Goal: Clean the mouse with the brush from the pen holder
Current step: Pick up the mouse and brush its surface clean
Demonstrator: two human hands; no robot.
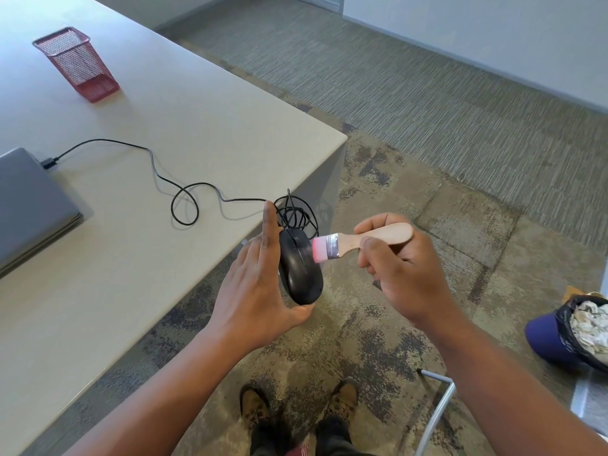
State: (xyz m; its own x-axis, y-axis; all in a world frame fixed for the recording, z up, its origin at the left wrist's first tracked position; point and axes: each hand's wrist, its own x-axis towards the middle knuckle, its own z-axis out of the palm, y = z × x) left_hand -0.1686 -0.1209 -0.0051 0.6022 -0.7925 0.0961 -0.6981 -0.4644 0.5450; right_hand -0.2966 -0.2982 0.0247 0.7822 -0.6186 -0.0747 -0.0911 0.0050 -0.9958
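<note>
The left hand (pixel 255 284) cradles a black wired mouse (pixel 300 268) just off the table's (pixel 164 126) near corner, thumb under its rear end, index finger straight toward 12 o'clock. At 3 o'clock of it the right hand (pixel 399 271) pinches a wooden-handled brush (pixel 358 241) — pink bristles touching the mouse's top. The mouse cable (pixel 184 199) loops away toward 10 o'clock to a closed grey laptop (pixel 29 205). A red mesh pen holder (pixel 77 64) stands farther off — about 11 o'clock.

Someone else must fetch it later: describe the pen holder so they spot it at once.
Start at the pale table. Past the grey laptop, at the far end, stands the pen holder: the only red thing there, a square wire-mesh cup, apparently empty.
</note>
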